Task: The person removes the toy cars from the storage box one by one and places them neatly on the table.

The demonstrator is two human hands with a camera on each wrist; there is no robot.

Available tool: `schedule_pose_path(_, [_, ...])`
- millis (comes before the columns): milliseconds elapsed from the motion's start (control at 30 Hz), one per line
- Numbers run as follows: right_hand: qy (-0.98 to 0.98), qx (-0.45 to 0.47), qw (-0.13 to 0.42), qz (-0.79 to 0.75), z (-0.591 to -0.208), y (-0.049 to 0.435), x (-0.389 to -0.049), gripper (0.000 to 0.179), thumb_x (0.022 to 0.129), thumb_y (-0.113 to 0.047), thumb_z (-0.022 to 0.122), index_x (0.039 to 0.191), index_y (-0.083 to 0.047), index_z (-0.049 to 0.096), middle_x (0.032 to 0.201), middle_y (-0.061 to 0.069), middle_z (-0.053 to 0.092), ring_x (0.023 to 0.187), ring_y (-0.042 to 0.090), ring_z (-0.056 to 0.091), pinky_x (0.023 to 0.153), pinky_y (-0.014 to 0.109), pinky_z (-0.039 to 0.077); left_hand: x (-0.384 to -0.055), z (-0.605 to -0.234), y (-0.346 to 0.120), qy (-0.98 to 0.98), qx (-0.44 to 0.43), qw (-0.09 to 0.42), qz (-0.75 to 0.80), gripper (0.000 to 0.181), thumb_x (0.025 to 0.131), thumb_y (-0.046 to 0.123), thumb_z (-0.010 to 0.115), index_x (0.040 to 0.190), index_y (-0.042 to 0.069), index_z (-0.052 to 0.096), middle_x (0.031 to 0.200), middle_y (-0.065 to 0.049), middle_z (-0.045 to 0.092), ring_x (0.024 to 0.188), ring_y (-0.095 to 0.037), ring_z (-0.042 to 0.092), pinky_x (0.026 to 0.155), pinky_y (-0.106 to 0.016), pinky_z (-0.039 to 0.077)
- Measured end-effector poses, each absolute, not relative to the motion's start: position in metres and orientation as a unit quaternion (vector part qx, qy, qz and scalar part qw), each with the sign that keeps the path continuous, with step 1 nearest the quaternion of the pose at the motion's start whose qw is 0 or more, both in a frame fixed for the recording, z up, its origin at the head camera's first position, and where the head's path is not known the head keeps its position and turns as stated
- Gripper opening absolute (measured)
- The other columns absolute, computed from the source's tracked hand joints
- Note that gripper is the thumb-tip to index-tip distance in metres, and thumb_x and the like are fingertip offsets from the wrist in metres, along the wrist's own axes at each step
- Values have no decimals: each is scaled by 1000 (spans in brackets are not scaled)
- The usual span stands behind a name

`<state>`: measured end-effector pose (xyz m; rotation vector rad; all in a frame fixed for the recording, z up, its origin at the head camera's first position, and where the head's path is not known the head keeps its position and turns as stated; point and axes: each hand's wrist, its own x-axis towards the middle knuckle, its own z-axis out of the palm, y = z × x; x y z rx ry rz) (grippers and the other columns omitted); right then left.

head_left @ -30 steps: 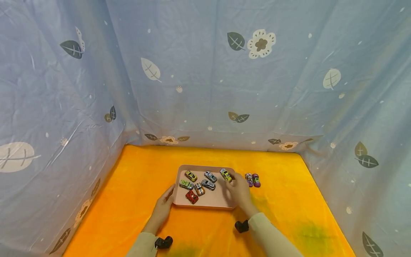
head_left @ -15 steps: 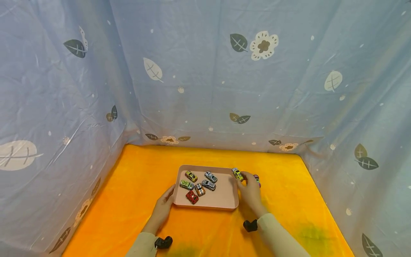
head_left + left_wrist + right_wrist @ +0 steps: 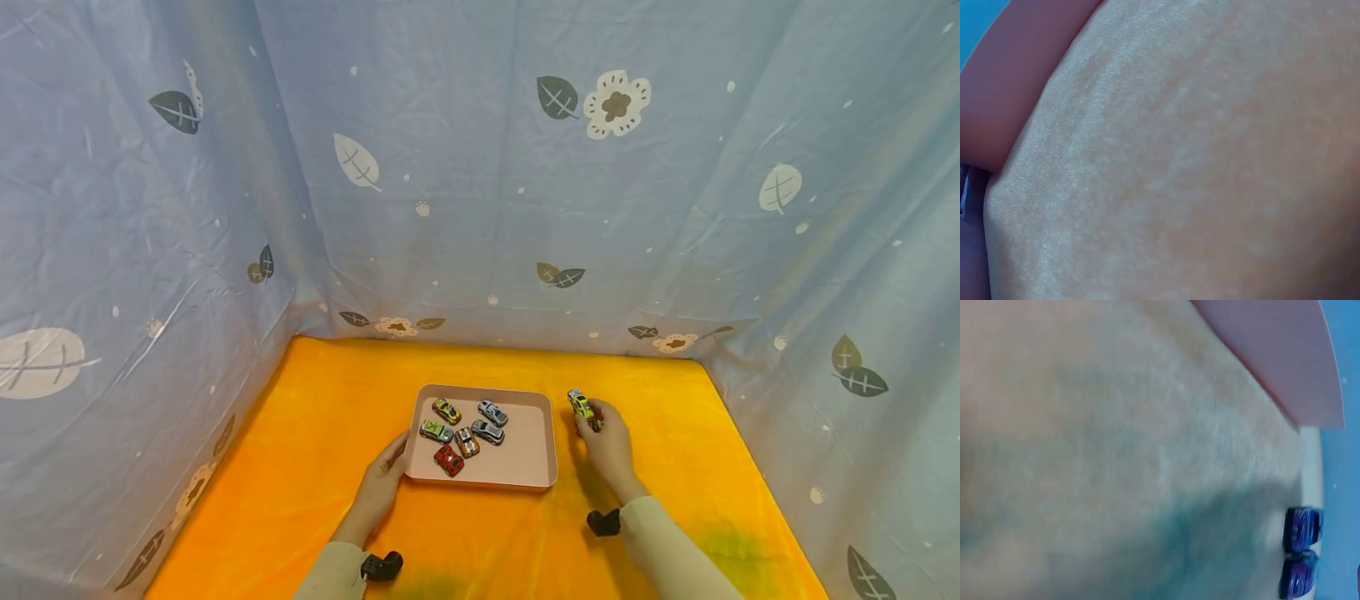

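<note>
My left hand rests against the left side of a pink tray, its fingertips at the rim. Several small toy cars stand in the tray's left and middle part, among them a red car, a green car and a silver car. To the right of the tray, my right hand pinches a yellow toy car between thumb and fingers. Two purple toy cars appear side by side in the right wrist view, one upper car and one lower car; in the head view my right hand mostly covers them.
An orange cloth covers the table. Pale blue curtains with leaf and flower prints stand behind and on both sides. The tray's wall shows at the upper left of the left wrist view.
My right hand has carried the yellow toy car from over the tray's right part, across the rim, to the right. My left hand and the tray have stayed in place.
</note>
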<state>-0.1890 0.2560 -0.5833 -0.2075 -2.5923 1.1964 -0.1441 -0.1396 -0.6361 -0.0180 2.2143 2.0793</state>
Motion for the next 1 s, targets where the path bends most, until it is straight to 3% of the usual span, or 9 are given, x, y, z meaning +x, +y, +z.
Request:
schedule_pose_path(367, [-888,-105,143,425,-586,282,-187,45,95,-21,64,131,2,52,122,22,56,110,37,52,92,52,45,-146,-637,-140,740,0,49,671,46,104,16,45,150,17,39,151,-8,38,139,-28,31,112,-47,27])
schedule_pose_path(1000, [-870,-170,114,450,-600,304,-179,48,98,-24,58,136,2,44,125,24,52,113,38,51,93,52,46,-146,-640,-141,733,-13,53,678,45,104,15,45,149,22,41,150,-4,40,138,-24,33,112,-45,29])
